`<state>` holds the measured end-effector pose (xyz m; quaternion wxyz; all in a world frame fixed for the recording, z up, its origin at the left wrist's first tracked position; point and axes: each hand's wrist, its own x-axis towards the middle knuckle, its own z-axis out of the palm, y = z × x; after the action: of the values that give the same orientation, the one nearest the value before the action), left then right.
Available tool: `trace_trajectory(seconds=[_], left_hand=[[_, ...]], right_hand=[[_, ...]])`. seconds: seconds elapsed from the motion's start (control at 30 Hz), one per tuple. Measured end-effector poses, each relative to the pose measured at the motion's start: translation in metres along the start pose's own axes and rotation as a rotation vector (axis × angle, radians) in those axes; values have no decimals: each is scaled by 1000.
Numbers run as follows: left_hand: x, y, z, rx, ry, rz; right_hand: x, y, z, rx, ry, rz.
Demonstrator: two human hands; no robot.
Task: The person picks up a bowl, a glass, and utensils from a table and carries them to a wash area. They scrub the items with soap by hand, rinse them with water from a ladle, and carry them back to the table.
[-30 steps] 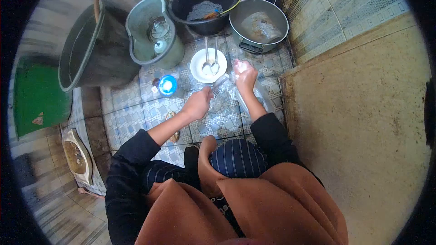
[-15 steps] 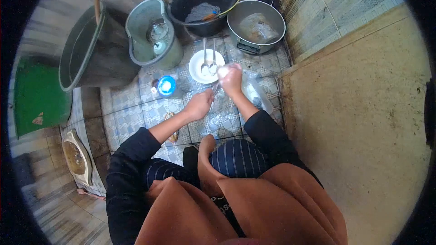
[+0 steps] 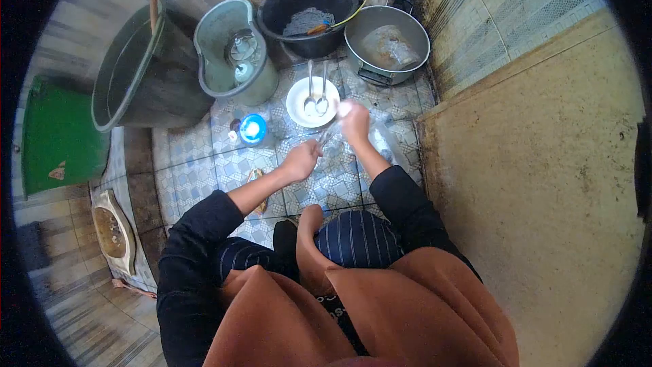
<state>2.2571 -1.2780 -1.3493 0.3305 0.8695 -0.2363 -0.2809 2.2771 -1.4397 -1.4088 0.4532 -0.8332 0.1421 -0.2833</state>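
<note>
My left hand (image 3: 303, 161) is closed, and a thin shiny piece (image 3: 324, 137), metal or clear plastic, sticks out beyond its fingers. Blur hides its kind. To the right and a little higher, my right hand (image 3: 354, 124) is closed round a pale, soft-looking lump (image 3: 345, 107), smeared by motion. A white bowl (image 3: 294, 107) stands on the tiles just beyond both hands, left of the right one. Two metal spoons (image 3: 311, 80) lean in it, handles pointing away from me. Clear plastic (image 3: 386, 137) lies beside and partly behind my right hand.
A blue-topped container (image 3: 253, 129) stands left of the bowl. Along the back are a large grey bin (image 3: 129, 75), a grey-green bucket (image 3: 261, 85), a black tub (image 3: 305, 44) and a metal pot (image 3: 380, 71). A board-like panel (image 3: 530, 136) bounds the right side.
My right hand has shifted slightly right and down, still closed on the pale lump. My left hand stays closed, almost in place. The whole view has moved a little.
</note>
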Motion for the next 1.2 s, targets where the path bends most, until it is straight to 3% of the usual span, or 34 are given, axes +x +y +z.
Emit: trace_trajectory(seconds=[0.03,0.07,0.1,0.13,0.17,0.23,0.3,0.37,0.43,0.6,0.67,0.7,0.73,0.77,0.83,0.87,0.9,1.0,1.07,1.1,1.13,1.17,1.2], left_hand=[[-1,-2,1,-18,60,56],[0,-5,-1,-17,59,52],[2,2,-11,-229,-19,-126],[3,8,-17,-442,-97,-301],[2,10,-17,-443,-96,-299],[-1,12,-12,-619,-164,-370],[-1,5,-5,-646,-174,-305],[-1,13,-9,-656,-167,-349],[0,5,-4,-616,-168,-273],[-1,7,0,-477,-131,-171],[-4,18,-3,-747,-200,-354],[-5,18,-3,-748,-200,-357],[-5,18,-5,-778,-213,-372],[-4,18,-8,-808,-227,-385],[-4,11,-2,-742,-234,-339],[-4,10,3,-624,-178,-293],[-4,13,5,-507,-124,-249],[-9,20,2,-675,-162,-340],[-11,27,-4,-808,-192,-394],[-13,29,-11,-1059,-281,-505],[-13,28,-15,-1308,-372,-616],[-12,22,-17,-1307,-373,-613],[-10,12,-16,-1412,-509,-584]], right_hand=[[0,10,-1,93,46,323],[-3,22,-5,417,-29,675],[-3,25,-9,743,-111,1020],[-12,23,-7,846,-226,1069],[-21,21,-7,845,-227,1067],[-32,2,-14,1070,-552,966],[-33,-17,-17,1064,-539,924],[-27,-28,-18,1115,-362,951],[-27,-20,-17,1098,-439,919],[-29,-17,-12,896,-188,974],[-31,-11,0,1070,-240,1033],[-31,-12,3,1248,-286,1087],[-37,-13,0,1304,-430,1046],[-39,-14,1,1305,-430,1044],[-37,-27,-3,1085,-226,872],[-31,-33,-10,867,-239,840],[-31,-30,-10,866,-238,843],[-28,-12,-6,613,-147,739],[-31,23,1,998,-148,1083],[-27,10,-6,997,-145,1081],[-20,-20,-20,1226,-111,1197],[-14,-39,-27,1458,-76,1307],[-15,-43,-26,1437,-25,1339]])
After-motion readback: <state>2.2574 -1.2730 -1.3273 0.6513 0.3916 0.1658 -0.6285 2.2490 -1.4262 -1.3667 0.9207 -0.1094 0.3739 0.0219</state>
